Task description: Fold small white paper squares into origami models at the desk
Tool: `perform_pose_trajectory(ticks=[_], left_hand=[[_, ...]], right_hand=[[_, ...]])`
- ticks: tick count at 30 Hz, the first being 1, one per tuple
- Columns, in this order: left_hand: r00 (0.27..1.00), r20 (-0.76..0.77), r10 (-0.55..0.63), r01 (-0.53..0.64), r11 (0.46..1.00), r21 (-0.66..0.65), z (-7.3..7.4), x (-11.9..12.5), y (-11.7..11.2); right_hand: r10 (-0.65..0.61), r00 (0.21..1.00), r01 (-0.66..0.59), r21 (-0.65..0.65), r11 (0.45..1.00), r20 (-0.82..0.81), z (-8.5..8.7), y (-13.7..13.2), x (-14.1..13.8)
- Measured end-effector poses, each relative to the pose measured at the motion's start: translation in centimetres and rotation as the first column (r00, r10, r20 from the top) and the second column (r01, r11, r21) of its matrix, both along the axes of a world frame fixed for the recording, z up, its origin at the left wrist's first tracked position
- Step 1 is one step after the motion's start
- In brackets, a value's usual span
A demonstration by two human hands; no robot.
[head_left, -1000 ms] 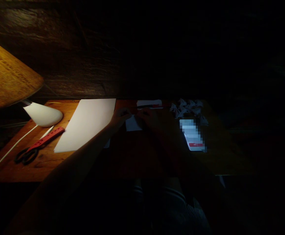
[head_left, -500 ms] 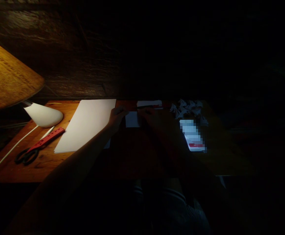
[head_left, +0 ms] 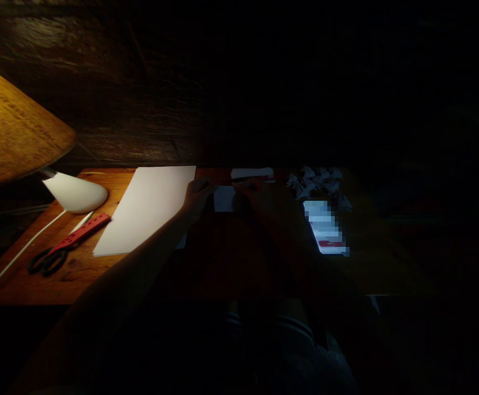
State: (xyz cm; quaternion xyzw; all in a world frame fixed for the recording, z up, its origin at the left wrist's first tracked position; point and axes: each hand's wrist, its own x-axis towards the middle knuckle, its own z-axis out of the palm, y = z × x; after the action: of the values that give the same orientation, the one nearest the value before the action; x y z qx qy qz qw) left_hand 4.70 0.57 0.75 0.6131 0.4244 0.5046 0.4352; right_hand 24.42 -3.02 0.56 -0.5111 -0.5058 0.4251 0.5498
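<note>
Between my two hands is a small, roughly square piece of white paper (head_left: pixel 224 199). My left hand (head_left: pixel 198 195) pinches its upper left side, thumb and fingers together. At the upper right side my right hand (head_left: pixel 252 194) closes on the same paper, though that hand is very dark and its fingers show poorly. Left of my hands lie large white sheets (head_left: pixel 148 203), partly behind my left forearm. Beyond my right hand are white paper strips (head_left: pixel 251 173) with a dark and red thin object (head_left: pixel 264 179) across them.
At the left stand a lamp (head_left: pixel 80 195) with a trailing cord, and scissors (head_left: pixel 50 260) near a red perforated strip (head_left: pixel 83 231). A lit phone (head_left: pixel 325 227) lies to the right, below several folded paper pieces (head_left: pixel 313 181). A dark wall rises behind the wooden table (head_left: pixel 74 288).
Both hands still hold the small paper in almost the same place. The whole view has shifted very slightly; nothing has been let go.
</note>
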Motion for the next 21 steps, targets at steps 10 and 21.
perform_pose_trajectory(ticks=[10,21], left_hand=[[0.995,0.085,0.056,-0.057,0.998,0.011,-0.6,-0.1,0.6],[0.991,0.101,0.089,-0.094,0.995,0.040,-0.8,-0.2,0.7]], right_hand=[[-0.087,0.995,0.084,0.042,0.996,0.058,-0.6,1.0,-0.4],[-0.041,0.998,0.038,0.060,0.997,0.057,-0.8,1.0,-0.7]])
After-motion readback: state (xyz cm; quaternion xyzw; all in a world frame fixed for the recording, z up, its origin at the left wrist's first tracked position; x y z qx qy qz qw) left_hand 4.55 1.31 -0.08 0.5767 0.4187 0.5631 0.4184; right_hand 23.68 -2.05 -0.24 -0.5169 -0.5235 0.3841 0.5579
